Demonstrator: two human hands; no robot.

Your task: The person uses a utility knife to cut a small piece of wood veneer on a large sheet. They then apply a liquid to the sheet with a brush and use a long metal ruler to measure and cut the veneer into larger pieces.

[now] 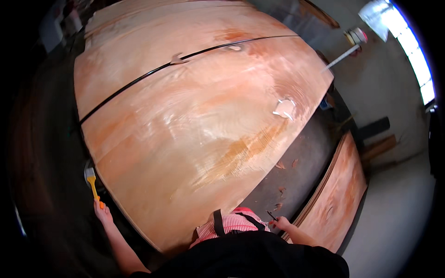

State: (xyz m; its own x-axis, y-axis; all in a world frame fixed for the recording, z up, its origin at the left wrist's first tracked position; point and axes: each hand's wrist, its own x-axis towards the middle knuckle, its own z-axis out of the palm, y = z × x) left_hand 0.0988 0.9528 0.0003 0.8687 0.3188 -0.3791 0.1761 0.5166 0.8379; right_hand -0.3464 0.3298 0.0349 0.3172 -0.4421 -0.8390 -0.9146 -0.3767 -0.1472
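My left hand (102, 212) is closed round the yellow handle of a paintbrush (93, 183), out beyond the left edge of a large plywood sheet (176, 139). The brush's pale bristles point away from me, beside a pale curved rim that is too dark to make out. Something small and orange shows at my left fingers. Low on the right, my right hand (280, 223) grips a thin dark stick-like tool (271, 215); its kind is unclear. A pale patch with white marks round it (285, 109) lies on the sheet's right side, near an orange-brown streak.
A long black strip (139, 78) crosses the plywood, with small wood scraps along it. To my right stands a lower stack of sheets (340, 194). Wood chips (281, 190) lie on the grey floor between. At the far right corner, a white stick reaches toward a cylindrical container (355, 36).
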